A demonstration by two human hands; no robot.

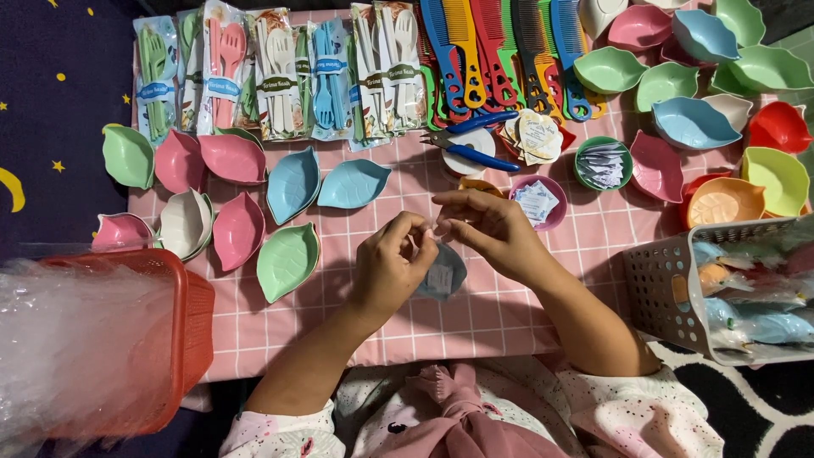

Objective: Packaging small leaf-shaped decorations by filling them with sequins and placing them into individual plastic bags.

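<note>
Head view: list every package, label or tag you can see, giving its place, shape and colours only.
Cutlery packs: top-left row, clear sleeves, green, pink, cream, blue.
Paper tags: top centre, cream, scalloped pile.
Small slips: green round bowl, white.
Label: white square on grey dish between both hands.
Wrapped dishes: white basket, right, clear wrap.

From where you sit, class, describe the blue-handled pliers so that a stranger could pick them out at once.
Start at the pink checked tablecloth and go to the row of coloured combs along its far edge. Just below the combs' handles, on a small white round dish, lie the pliers. Unlike the plastic ware around them, they have a dark metal tip and two slim blue handles, spread apart.
</note>
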